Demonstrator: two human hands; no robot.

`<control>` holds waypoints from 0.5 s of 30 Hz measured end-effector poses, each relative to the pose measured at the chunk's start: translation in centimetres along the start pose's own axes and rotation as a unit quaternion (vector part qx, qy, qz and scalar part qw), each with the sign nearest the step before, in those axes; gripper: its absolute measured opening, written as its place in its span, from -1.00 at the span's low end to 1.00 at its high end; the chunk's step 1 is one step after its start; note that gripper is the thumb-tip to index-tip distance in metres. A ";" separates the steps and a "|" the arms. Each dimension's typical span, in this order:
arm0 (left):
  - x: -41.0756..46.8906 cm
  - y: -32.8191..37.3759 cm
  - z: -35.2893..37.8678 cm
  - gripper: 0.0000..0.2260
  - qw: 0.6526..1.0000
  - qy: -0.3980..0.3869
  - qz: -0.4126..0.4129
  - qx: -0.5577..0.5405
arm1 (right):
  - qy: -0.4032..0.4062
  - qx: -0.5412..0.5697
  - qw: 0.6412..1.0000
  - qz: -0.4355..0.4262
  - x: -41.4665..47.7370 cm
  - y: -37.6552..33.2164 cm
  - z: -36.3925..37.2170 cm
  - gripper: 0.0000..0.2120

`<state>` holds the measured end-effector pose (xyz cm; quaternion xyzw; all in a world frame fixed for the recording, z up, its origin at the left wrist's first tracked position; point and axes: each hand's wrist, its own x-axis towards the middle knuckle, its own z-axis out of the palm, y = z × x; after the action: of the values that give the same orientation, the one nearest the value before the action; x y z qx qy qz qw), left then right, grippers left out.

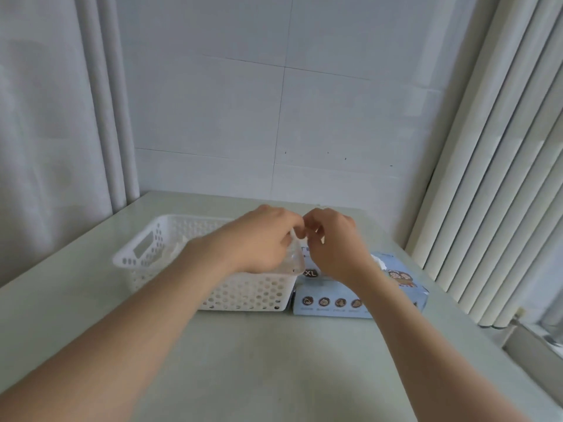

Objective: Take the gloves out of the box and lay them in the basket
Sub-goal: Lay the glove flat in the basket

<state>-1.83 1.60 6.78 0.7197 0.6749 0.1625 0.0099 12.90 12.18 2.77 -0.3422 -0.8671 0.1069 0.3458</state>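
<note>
While your two forearms reach forward over the bench (pixel 274 363), both hands meet in mid-air above the line where the basket and the box touch. Your left hand (pixel 262 242) is turned back-up, wrist slightly bent, with its fingers (pixel 291 228) curled inward and pinching the upper edge of a clear disposable glove (pixel 295 259). Your right hand (pixel 333 248) faces it, knuckles up, with its fingers (pixel 310 226) curled tight and pinching the same upper edge just beside the left fingertips. The glove hangs down from this shared pinch, in front of the basket's right end; whether it touches the rim cannot be determined.

The white perforated basket (pixel 137 261) stands on the bench to the left, partly covered by your left forearm. Pale crumpled material (pixel 175 249) lies inside it near the handle end. The light blue glove box (pixel 332 304), marked XL, lies flat against the basket's right side, with white material (pixel 377 263) bunched at its top opening.
</note>
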 end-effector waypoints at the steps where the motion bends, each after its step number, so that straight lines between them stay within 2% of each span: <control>1: 0.1 0.9 1.1 -0.76 0.999 0.018 0.020 0.018 | -0.002 -0.012 1.000 0.016 -0.4 0.8 -0.4 -0.61; 4: 0.2 2.5 4.4 -0.68 0.988 0.070 0.078 0.113 | -0.012 -0.039 0.997 0.063 -1.4 2.8 -1.3 -0.58; 9: 0.4 2.9 9.0 -0.52 0.956 0.102 0.096 0.258 | -0.010 -0.091 0.987 0.129 -3.2 5.6 -2.6 -0.56; 15: 0.2 2.7 10.5 -0.47 0.946 0.166 0.085 0.265 | -0.016 -0.163 0.977 0.136 -4.0 7.0 -3.3 -0.70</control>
<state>3.38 3.69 -2.45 0.7140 0.6222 0.0950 -0.3067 20.86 14.58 0.15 -0.5065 -0.8240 0.0158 0.2534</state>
